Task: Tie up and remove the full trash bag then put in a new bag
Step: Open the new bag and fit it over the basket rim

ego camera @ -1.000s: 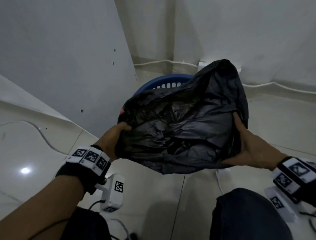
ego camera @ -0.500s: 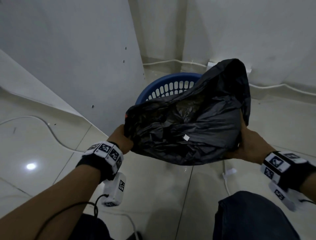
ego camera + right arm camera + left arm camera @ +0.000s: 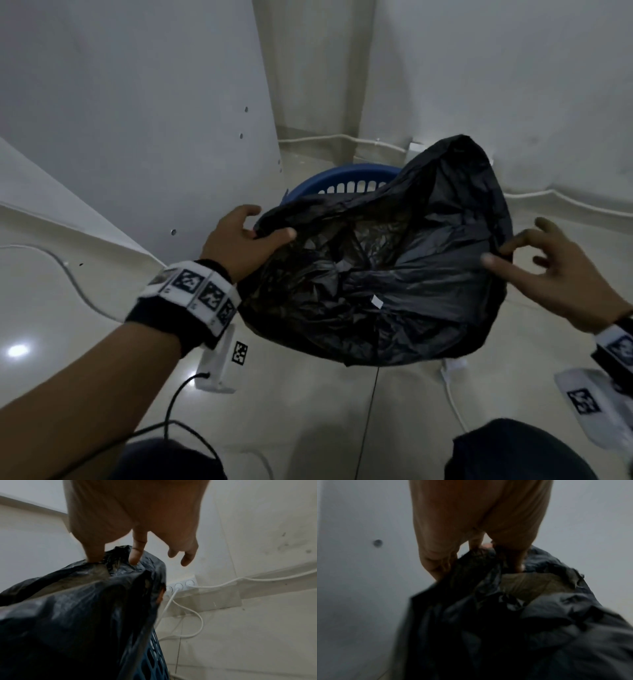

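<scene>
A crumpled black trash bag (image 3: 394, 267) hangs spread open between my two hands, above a blue slotted bin (image 3: 342, 178) whose rim shows behind it. My left hand (image 3: 253, 233) pinches the bag's left edge between thumb and fingers; the left wrist view shows those fingers on the bag (image 3: 488, 615). My right hand (image 3: 507, 253) pinches the right edge with thumb and forefinger, the other fingers spread loose. In the right wrist view the bag (image 3: 77, 608) drapes over the blue bin (image 3: 157, 655).
A white panel (image 3: 137, 120) leans against the wall at left. White cables (image 3: 342, 138) run along the skirting to a power strip (image 3: 181, 585) on the floor behind the bin. My knees (image 3: 513, 452) are at the bottom edge.
The bag's mouth has been pulled wider. My left hand shifted its hold up onto the rim, and my right hand went from a full-hand hold to a fingertip pinch.
</scene>
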